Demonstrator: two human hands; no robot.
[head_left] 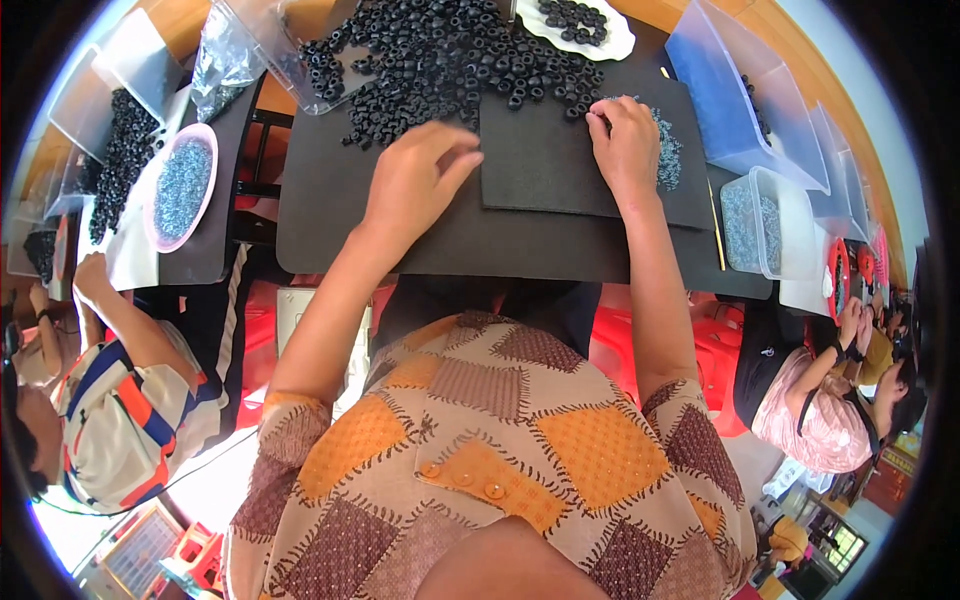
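My left hand (415, 178) hovers by the left edge of a black mat (545, 165). It is slightly blurred, with a small gap between thumb and curled fingers and nothing visible there. Over the mat's upper right part, my right hand (628, 145) has its fingers bent and thumb and forefinger drawn together; whatever they pinch is hidden. Small bluish clear pieces (668, 150) lie beside it, partly covered by the hand. Beyond both hands spreads a big heap of black ring-shaped beads (430, 60), some reaching the mat's far edge.
A white dish (612, 45) of black pieces stands at the back. To the right are a blue-tinted bin (720, 110), a clear tub (780, 225) of bluish pieces and a thin yellow stick (717, 225). A pink-rimmed bowl (210, 200) stands left. People sit on both sides.
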